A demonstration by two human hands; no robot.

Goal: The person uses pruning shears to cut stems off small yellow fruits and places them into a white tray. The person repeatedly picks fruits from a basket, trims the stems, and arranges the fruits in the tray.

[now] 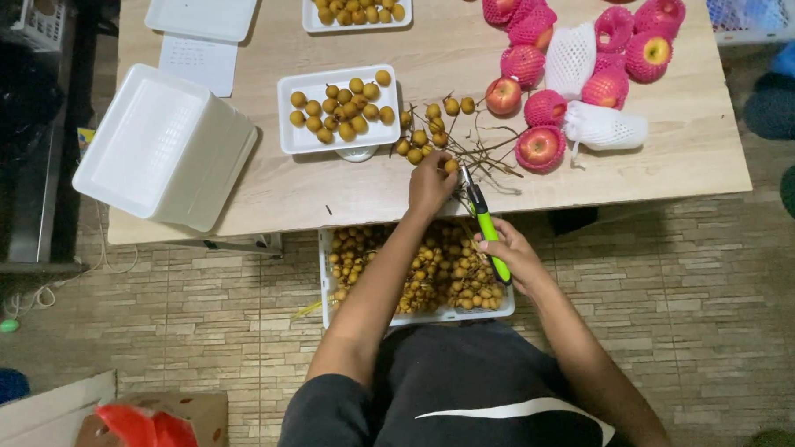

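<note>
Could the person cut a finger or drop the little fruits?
Maybe. The left hand pinches a fruit on the twiggy bunch right beside the tip of the green-handled cutter in the right hand, so a slip could nick fingers. Snipped fruits near the table edge might roll off, perhaps missing the crate below.

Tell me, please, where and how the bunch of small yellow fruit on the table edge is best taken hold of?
Probably by the bare brown stems of the fruit bunch, from the near table edge. The twigs fan toward the apples, while the fruit clusters at the near left, where the left hand already pinches. The right hand holds green-handled clippers.
</note>
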